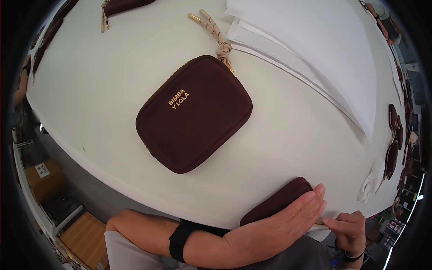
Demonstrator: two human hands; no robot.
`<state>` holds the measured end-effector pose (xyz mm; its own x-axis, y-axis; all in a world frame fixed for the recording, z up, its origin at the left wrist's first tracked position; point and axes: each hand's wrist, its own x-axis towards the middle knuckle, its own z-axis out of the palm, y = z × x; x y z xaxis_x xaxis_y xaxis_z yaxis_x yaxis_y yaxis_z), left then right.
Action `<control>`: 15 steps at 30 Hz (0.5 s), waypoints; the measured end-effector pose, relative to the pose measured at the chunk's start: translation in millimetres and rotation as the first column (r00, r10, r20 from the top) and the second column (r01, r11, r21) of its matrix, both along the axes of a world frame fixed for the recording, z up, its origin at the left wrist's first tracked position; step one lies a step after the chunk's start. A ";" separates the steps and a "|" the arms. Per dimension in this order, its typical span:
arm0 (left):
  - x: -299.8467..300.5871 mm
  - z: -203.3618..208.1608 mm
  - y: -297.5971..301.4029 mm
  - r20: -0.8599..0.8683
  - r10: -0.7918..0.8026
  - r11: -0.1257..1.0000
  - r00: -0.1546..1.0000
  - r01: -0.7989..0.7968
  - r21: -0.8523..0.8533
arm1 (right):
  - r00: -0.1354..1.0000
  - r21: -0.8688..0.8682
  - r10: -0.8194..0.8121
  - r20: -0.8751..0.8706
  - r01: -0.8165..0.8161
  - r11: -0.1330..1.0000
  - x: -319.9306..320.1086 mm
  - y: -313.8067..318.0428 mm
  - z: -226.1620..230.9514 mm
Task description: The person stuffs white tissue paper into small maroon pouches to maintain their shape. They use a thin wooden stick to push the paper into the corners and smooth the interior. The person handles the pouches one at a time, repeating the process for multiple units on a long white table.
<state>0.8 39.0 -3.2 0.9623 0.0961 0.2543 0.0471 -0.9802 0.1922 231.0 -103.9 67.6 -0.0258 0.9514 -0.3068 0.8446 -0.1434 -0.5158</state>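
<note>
Burgundy fabric pouch with rounded corners [280, 199] is positioned at the near edge of the tabletop [108, 135], right of centre, partly covered by the left hand. From the left: a brown cardboard box with a white label [47, 180] is located beyond the tabletop edge, with a flat wood-coloured panel [85, 238] nearer the person. At the upper left, a second burgundy pouch [128, 4] is cut off by the picture rim; a beige cord with a metallic tip [104, 19] hangs at its left end. At centre, a large burgundy rounded-rectangular pouch [198, 121] lies flat and tilted, with gold lettering on its face and a zip along its upper-left edge. A beige flecked cord [222, 47], knotted and gold-tipped, extends from its upper corner. Below, the left hand [281, 220] is flat, fingers straight and together, against the near side of the first pouch; its thumb is hidden, so whether it grips cannot be told. At the upper right, large white sheets [310, 58] lie overlapping. Below them, the right hand [348, 229] is narrow, fingers curled, its fingertips at a thin tan piece [319, 222]; a firm hold cannot be confirmed. Farther right, a white glove [373, 180] lies near several dark burgundy items [393, 153].
</note>
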 end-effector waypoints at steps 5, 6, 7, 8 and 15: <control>0.3 -5.0 -2.5 0.027 0.068 0.998 0.997 -0.068 0.004 | 1.000 0.005 -0.006 0.004 0.006 1.000 -8.5 9.0 -1.0; 0.2 -6.4 -4.1 0.047 0.078 0.997 0.996 -0.078 -0.008 | 1.000 0.012 -0.009 -0.003 0.009 1.000 -5.7 6.0 1.4; -1.2 -5.6 -5.9 0.047 0.078 0.997 0.996 -0.077 -0.026 | 1.000 0.020 -0.013 -0.010 0.013 1.000 -2.6 2.3 4.2; -2.4 -3.3 -4.0 0.050 0.075 0.997 0.996 -0.073 -0.039 | 0.999 0.009 -0.034 0.020 0.033 0.999 1.4 -1.4 11.8; -0.7 3.1 -2.7 -0.023 0.050 0.996 0.999 -0.048 0.073 | 0.962 0.103 -0.089 0.256 0.065 0.993 -18.4 -9.6 19.2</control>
